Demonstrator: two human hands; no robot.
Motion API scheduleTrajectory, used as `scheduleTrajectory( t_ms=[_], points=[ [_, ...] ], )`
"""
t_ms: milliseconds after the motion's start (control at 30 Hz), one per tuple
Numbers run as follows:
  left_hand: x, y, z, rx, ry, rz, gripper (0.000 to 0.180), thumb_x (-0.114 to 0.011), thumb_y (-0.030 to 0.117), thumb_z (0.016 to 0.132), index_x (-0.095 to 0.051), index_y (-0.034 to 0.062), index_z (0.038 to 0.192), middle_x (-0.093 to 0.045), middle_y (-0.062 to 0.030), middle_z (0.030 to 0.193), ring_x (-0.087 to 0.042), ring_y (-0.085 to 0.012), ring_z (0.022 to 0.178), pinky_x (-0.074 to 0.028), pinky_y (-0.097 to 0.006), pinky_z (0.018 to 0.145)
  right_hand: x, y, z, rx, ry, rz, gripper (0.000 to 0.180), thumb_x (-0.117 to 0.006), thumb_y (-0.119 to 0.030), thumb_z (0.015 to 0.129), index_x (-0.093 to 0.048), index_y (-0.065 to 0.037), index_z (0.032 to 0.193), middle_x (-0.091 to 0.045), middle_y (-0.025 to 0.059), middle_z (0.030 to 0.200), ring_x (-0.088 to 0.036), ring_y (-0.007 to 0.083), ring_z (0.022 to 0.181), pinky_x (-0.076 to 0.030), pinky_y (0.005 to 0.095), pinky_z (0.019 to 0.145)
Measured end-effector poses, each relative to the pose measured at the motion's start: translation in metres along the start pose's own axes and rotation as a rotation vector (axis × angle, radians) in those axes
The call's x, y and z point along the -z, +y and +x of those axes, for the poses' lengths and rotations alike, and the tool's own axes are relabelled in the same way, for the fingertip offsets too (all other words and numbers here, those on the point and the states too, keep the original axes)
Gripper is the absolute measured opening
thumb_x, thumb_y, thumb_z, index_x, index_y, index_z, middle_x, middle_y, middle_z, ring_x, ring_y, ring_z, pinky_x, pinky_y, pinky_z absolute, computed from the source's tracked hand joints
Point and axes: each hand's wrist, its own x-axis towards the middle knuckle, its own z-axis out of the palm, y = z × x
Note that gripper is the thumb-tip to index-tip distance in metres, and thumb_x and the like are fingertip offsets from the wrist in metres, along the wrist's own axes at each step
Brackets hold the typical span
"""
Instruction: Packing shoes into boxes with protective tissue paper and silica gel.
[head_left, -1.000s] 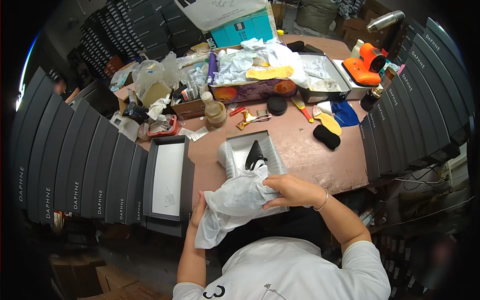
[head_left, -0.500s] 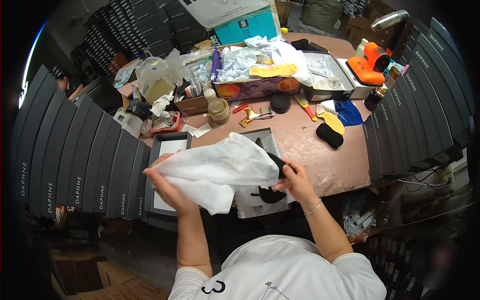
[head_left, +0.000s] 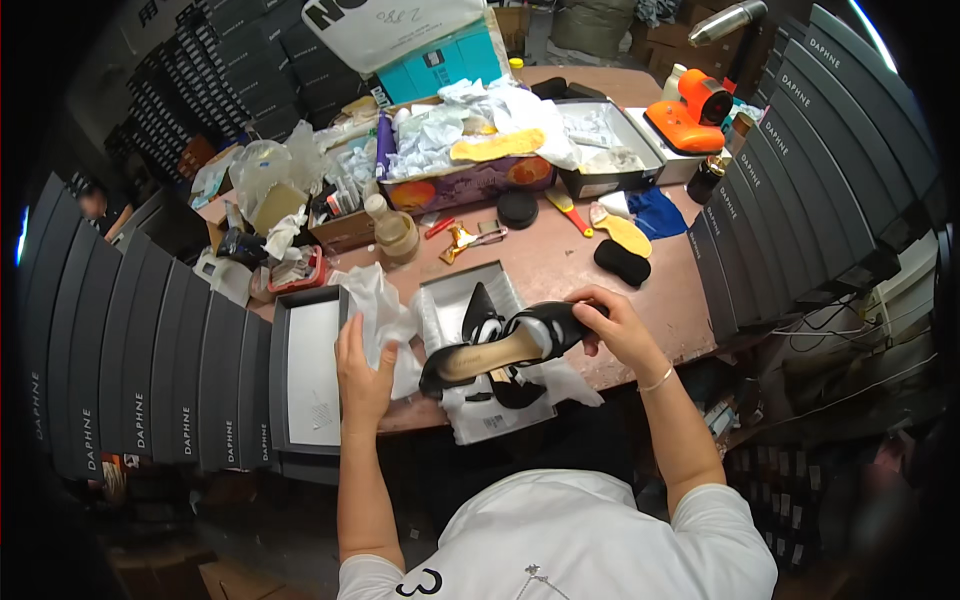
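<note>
My right hand (head_left: 618, 325) grips a black shoe (head_left: 490, 352) by its toe end. The shoe is tilted so that its beige insole faces up, with pale stuffing inside its front. It hangs over an open shoe box (head_left: 437, 300), where another black shoe (head_left: 482, 300), partly hidden, lies on white wrapping. My left hand (head_left: 365, 378) is open, fingers stretched out, beside a crumpled sheet of white tissue paper (head_left: 382, 300); whether it touches the sheet is hard to tell. An empty-looking box lid (head_left: 312, 365) lies left of that hand.
Stacks of dark shoe boxes (head_left: 150, 360) wall the left, with more boxes (head_left: 790, 190) at right. Behind are a bottle (head_left: 395, 232), a brush (head_left: 570, 213), a black sponge (head_left: 622, 262), a purple carton (head_left: 470, 185) of crumpled paper and an orange device (head_left: 690, 120).
The tissue paper has left the shoe and now lies by my left hand, which has let it go. My right hand still holds the shoe, now uncovered. The whole view has shifted.
</note>
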Motion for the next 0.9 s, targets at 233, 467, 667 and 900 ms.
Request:
scheduleTrajectory(
  t_ms=[233,467,667,900],
  points=[
    [-0.044,0.096,-0.048,0.67,-0.603,-1.938,0.066,-0.037,0.06,0.095,-0.042,0.01,0.138,-0.053,-0.0153,0.13,-0.055,-0.0304,0.113,-0.045,-0.047,0.095,-0.09,0.021,0.042,0.31,-0.143,-0.304,0.024,-0.068,-0.015,0.088,-0.057,0.0,0.103,-0.063,0.0013,0.084,-0.058,0.0051,0.068,-0.048,0.0218,0.057],
    [-0.035,0.099,-0.059,0.753,-0.138,-2.047,0.064,-0.032,0.059,0.097,-0.039,0.0082,0.136,-0.045,-0.0127,0.135,-0.046,-0.026,0.125,-0.039,-0.043,0.104,-0.147,0.01,-0.004,0.919,-0.192,-0.905,0.028,-0.072,-0.011,0.071,-0.061,-0.008,0.096,-0.06,0.0066,0.106,-0.057,0.0247,0.094,-0.045,0.0354,0.08],
    [-0.021,0.122,-0.069,0.751,-0.003,-1.866,0.076,-0.033,0.065,0.094,-0.033,0.0025,0.138,-0.044,-0.0125,0.134,-0.044,-0.023,0.126,-0.037,-0.038,0.105,-0.146,0.032,-0.004,1.043,-0.15,-0.97,0.037,-0.068,-0.013,0.072,-0.061,-0.008,0.108,-0.058,0.0056,0.107,-0.056,0.0234,0.099,-0.045,0.0356,0.082],
    [-0.051,0.117,-0.084,0.87,0.153,-1.84,0.072,-0.034,0.065,0.094,-0.039,0.0065,0.137,-0.047,-0.0114,0.133,-0.046,-0.023,0.124,-0.037,-0.037,0.104,-0.156,0.044,-0.016,0.905,-0.204,-1.001,0.044,-0.062,-0.015,0.08,-0.056,-0.003,0.122,-0.057,0.0086,0.109,-0.055,0.0247,0.103,-0.045,0.0351,0.085]
  ],
)
